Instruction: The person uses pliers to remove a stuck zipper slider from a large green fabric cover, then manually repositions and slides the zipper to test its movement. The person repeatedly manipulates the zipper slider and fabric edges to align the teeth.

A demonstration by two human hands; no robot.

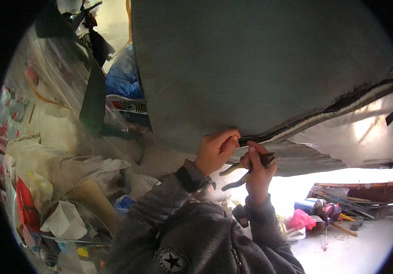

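Note:
A large grey-green fabric sheet (251, 68) hangs across the upper view, with a frayed dark and white edge (306, 123) running to the right. At the near end of that edge my left hand (218, 150) is closed, its thumb and forefinger pinched together. A thin light strand (246, 138) seems to run from those fingertips toward my right hand. My right hand (259, 172), just right and slightly lower, is closed around a pair of pliers (236, 183). The two handles stick out to the left, spread apart; its dark end shows above my fingers.
At the lower right lie thin rods (347, 203), a pink bag (301, 220) and other clutter. Crumpled cloth (86, 166), a white carton-like piece (64, 220) and a red item (27, 205) crowd the left. A blue bag (124, 75) sits behind the sheet's left edge.

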